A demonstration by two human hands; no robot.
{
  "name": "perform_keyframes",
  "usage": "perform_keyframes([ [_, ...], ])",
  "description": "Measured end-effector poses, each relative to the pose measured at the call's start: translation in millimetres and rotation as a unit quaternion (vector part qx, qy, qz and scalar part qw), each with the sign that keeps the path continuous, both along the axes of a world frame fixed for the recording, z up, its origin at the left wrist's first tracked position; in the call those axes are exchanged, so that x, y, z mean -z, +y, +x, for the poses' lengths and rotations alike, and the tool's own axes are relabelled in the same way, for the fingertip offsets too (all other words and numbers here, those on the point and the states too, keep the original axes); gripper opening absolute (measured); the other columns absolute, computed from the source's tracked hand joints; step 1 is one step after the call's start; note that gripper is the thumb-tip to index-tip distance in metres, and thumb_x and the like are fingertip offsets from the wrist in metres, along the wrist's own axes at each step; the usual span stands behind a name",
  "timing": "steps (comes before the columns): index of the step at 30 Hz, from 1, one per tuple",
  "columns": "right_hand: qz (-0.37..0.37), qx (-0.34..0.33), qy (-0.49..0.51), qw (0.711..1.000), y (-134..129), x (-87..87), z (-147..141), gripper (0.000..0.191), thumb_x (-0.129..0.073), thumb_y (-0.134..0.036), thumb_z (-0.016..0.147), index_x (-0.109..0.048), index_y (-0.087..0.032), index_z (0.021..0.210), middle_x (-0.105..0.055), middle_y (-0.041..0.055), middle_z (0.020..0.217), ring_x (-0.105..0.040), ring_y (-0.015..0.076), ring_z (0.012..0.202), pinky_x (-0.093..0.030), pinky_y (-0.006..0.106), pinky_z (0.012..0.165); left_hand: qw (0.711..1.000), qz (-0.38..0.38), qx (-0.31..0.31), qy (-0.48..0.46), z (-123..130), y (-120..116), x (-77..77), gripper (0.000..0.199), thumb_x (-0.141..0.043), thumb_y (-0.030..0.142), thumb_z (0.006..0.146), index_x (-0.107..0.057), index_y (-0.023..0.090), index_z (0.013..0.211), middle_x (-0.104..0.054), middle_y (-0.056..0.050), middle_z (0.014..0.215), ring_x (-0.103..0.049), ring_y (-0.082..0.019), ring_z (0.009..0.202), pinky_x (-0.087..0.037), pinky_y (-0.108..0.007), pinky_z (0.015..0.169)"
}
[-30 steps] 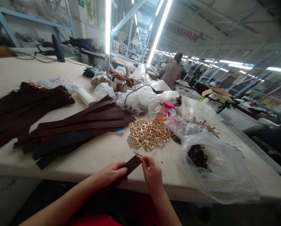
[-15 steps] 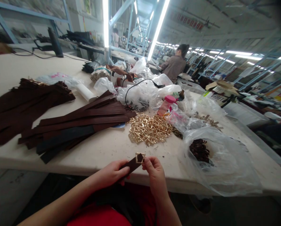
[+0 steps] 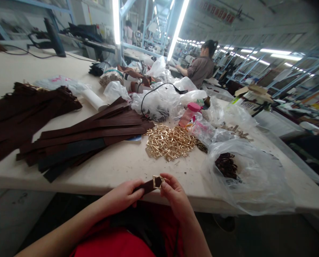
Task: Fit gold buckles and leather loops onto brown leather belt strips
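Observation:
Near the table's front edge, my left hand (image 3: 129, 193) is closed around a dark brown leather strap (image 3: 148, 186). The strap's pointed end passes through a gold square buckle (image 3: 154, 182). My right hand (image 3: 172, 190) pinches the buckle's right side and meets the strap tip between thumb and fingers. A heap of similar gold buckles (image 3: 171, 142) lies just beyond my hands. To the left, a fanned stack of dark brown straps (image 3: 95, 130) points toward that heap.
An open clear plastic bag (image 3: 261, 185) with dark brown loops sits on the right. Crumpled plastic bags, a pink-capped bottle (image 3: 187, 115) and a white roll (image 3: 93, 99) lie farther back. More brown straps (image 3: 22, 117) spread at the left. Another person (image 3: 202, 66) is beyond the table.
The strap has turned closer to level, and its tip now reaches farther across the buckle toward my right fingers. My left hand has shifted slightly left. The view has tilted a little.

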State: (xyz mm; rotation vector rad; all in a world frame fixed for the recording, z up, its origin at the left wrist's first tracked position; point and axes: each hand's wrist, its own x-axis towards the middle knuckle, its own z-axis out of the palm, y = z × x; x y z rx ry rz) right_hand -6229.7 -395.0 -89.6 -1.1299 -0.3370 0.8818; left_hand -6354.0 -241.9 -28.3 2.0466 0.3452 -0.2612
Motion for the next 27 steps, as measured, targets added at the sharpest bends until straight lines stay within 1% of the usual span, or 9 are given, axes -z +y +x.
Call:
perform_keyframes([
  [2, -0.007, 0.011, 0.02, 1.0, 0.5, -2.9, -0.8, 0.03, -0.071, -0.033, 0.07, -0.062, -0.02, 0.096, -0.061, 0.0003, 0.082, -0.049, 0.0078, 0.06, -0.041, 0.02, 0.056, 1.0, -0.011, 0.003, 0.004, -0.7, -0.4, -1.2, 0.026, -0.036, 0.037, 0.085, -0.052, 0.017, 0.084, -0.051, 0.003, 0.063, -0.051, -0.013, 0.057, -0.039, -0.022, 0.056],
  [5, -0.013, 0.044, 0.097, 0.994, 4.5, -10.3, -5.0, 0.03, -0.075, -0.032, 0.064, -0.062, -0.02, 0.088, -0.064, 0.0003, 0.081, -0.054, 0.0083, 0.063, -0.043, 0.018, 0.055, 1.0, -0.03, 0.0, 0.006, -1.8, -2.7, -1.7, 0.026, -0.037, 0.037, 0.084, -0.052, 0.016, 0.082, -0.052, 0.002, 0.066, -0.052, -0.012, 0.056, -0.039, -0.022, 0.056],
  [7, -0.003, 0.063, 0.158, 0.985, 7.3, -14.3, -8.5, 0.031, -0.077, -0.03, 0.061, -0.062, -0.02, 0.086, -0.065, -0.0002, 0.081, -0.055, 0.0069, 0.061, -0.044, 0.017, 0.054, 0.999, -0.031, -0.009, 0.002, -2.6, -4.1, -0.4, 0.027, -0.036, 0.038, 0.084, -0.051, 0.016, 0.081, -0.052, 0.002, 0.065, -0.052, -0.013, 0.056, -0.039, -0.022, 0.056],
  [10, 0.025, 0.086, 0.213, 0.973, 9.2, -15.2, -12.5, 0.032, -0.078, -0.027, 0.06, -0.061, -0.02, 0.086, -0.065, -0.0015, 0.079, -0.054, 0.0046, 0.056, -0.044, 0.014, 0.052, 0.999, -0.026, -0.023, -0.008, -4.2, -4.9, 3.9, 0.027, -0.036, 0.038, 0.085, -0.052, 0.016, 0.082, -0.052, 0.002, 0.063, -0.052, -0.013, 0.056, -0.039, -0.022, 0.055],
  [13, 0.028, 0.092, 0.226, 0.969, 9.3, -12.3, -16.5, 0.03, -0.077, -0.026, 0.061, -0.06, -0.021, 0.085, -0.063, -0.0022, 0.077, -0.055, 0.006, 0.058, -0.046, 0.015, 0.051, 0.999, -0.012, -0.028, -0.023, -6.0, -5.1, 8.5, 0.027, -0.037, 0.039, 0.085, -0.053, 0.017, 0.085, -0.053, 0.002, 0.065, -0.053, -0.013, 0.057, -0.04, -0.022, 0.056],
  [17, 0.021, 0.078, 0.186, 0.979, 12.7, -13.1, -27.0, 0.034, -0.077, -0.026, 0.061, -0.06, -0.022, 0.09, -0.063, -0.0016, 0.079, -0.056, 0.008, 0.059, -0.048, 0.019, 0.055, 0.997, 0.013, -0.052, -0.05, -5.3, -6.5, 10.9, 0.028, -0.038, 0.04, 0.086, -0.054, 0.017, 0.086, -0.054, 0.001, 0.067, -0.052, -0.013, 0.058, -0.04, -0.022, 0.056],
  [19, 0.036, 0.044, 0.166, 0.985, 16.1, -15.7, -33.2, 0.034, -0.076, -0.028, 0.063, -0.061, -0.021, 0.092, -0.064, -0.0004, 0.083, -0.057, 0.0095, 0.063, -0.049, 0.022, 0.06, 0.997, -0.025, -0.047, -0.051, -2.9, -7.1, 10.7, 0.03, -0.037, 0.041, 0.087, -0.054, 0.016, 0.086, -0.055, 0.0, 0.069, -0.052, -0.012, 0.057, -0.04, -0.022, 0.056],
  [22, 0.05, 0.001, 0.148, 0.988, 19.7, -17.7, -38.6, 0.031, -0.074, -0.03, 0.065, -0.061, -0.021, 0.092, -0.065, 0.0009, 0.087, -0.059, 0.0117, 0.069, -0.05, 0.025, 0.064, 0.991, -0.121, -0.039, -0.05, 1.2, -6.6, 10.3, 0.033, -0.037, 0.044, 0.087, -0.052, 0.015, 0.092, -0.057, -0.002, 0.077, -0.051, -0.011, 0.055, -0.041, -0.021, 0.052],
  [27, 0.037, -0.002, 0.125, 0.992, 18.3, -12.8, -36.7, 0.029, -0.07, -0.031, 0.07, -0.06, -0.019, 0.094, -0.064, 0.0014, 0.082, -0.055, 0.0095, 0.059, -0.045, 0.022, 0.055, 0.971, -0.234, -0.044, -0.016, 5.7, -3.4, 12.3, 0.03, -0.043, 0.042, 0.084, -0.05, 0.015, 0.094, -0.057, -0.002, 0.079, -0.051, -0.009, 0.052, -0.04, -0.02, 0.047],
])
